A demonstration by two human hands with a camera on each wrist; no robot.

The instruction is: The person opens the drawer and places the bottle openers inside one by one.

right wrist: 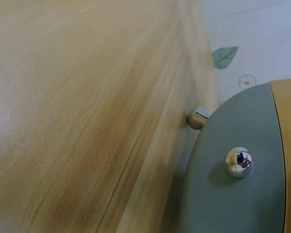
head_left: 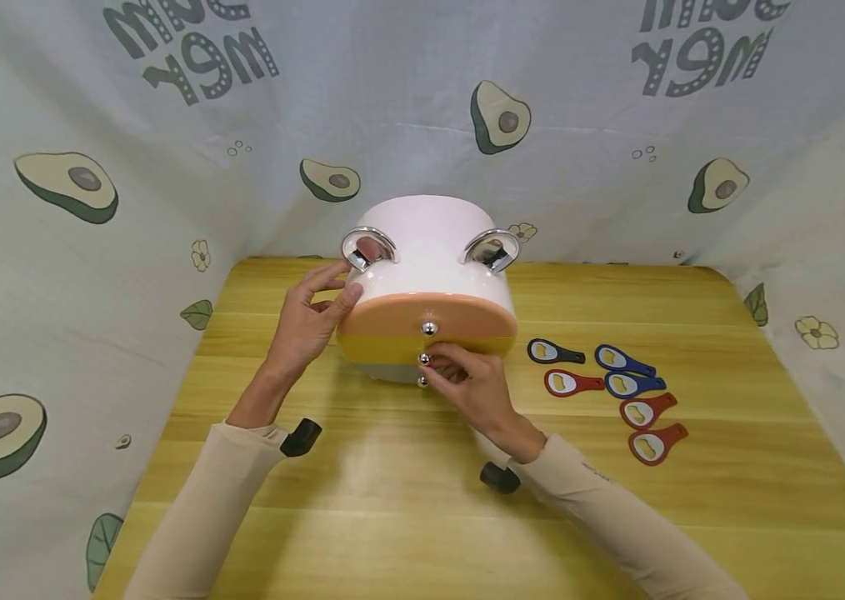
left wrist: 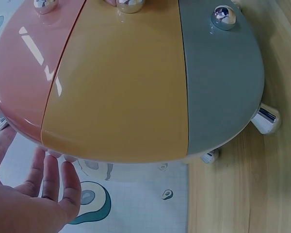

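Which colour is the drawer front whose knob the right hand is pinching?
Yellow: the middle drawer front, between pink and grey-green ones; clearest in the left wrist view.

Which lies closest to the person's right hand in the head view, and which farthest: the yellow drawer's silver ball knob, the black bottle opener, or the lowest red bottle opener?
1. Silver ball knob on the yellow drawer: at the fingertips of the right hand.
2. Black bottle opener: to the hand's right, first of the group.
3. Lowest red bottle opener: farther right, at the group's near end.
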